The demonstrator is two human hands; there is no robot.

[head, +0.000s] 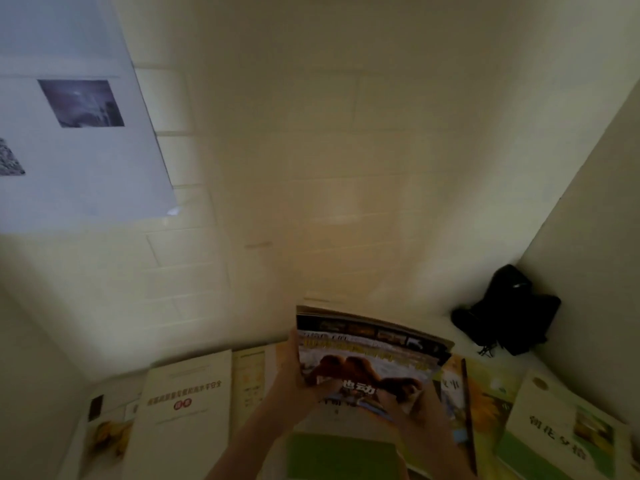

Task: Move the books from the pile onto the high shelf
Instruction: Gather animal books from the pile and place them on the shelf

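I have a magazine with a brown animal on its cover held up in both hands: my left hand grips its left edge, fingers wrapped behind and thumb on the cover, and my right hand pinches its lower edge with fingers curled over the front. By my reckoning this is the carrying step, with the magazine lifted off the spread of books and not yet set on any high shelf; no shelf shows in my view, only the pale tiled wall ahead, so I cannot tell where it has to go. The next move, as I judge it, calls for raising the magazine higher while keeping both grips firm, since a thin, floppy cover like this may sag or slip. Below my hands the rest of the pile lies spread flat: a white book with a red seal to the left, a green book just under my wrists, a book with a yellow flower cover to the right, and a pale green book beyond that. A black bag slumps in the right corner, well apart from the magazine. A white poster with small photographs hangs on the wall to the upper left. Nothing I can see blocks the lift itself.
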